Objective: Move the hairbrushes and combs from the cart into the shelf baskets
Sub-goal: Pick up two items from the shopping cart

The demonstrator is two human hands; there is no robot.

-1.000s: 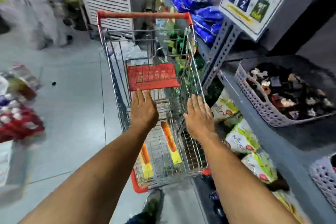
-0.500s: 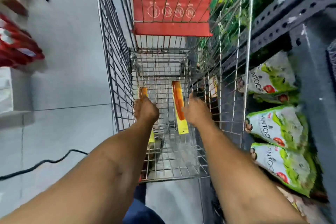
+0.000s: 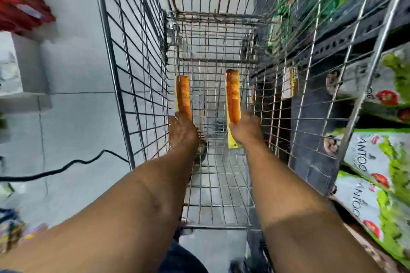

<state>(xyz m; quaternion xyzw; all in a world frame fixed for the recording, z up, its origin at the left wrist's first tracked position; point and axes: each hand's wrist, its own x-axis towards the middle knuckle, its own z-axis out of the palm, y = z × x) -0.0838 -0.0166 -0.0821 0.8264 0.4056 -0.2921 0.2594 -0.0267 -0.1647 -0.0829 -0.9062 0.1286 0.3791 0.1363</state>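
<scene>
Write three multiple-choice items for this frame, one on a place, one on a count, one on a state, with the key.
1. Where do the combs lie?
A. on the floor
B. on the bottom of the cart
C. in a shelf basket

2. How many orange combs show in the cart?
A. one
B. two
C. four

3. What is the right hand doing?
A. closing on the near end of a comb
B. resting on the cart's handle
C. hanging outside the cart

Key: 1 B, the left comb and the right comb lie on the wire floor of the cart. 2 B, only those two show. 3 A, the right hand has its grip at the right comb's near end, as the left hand does at the other.
</scene>
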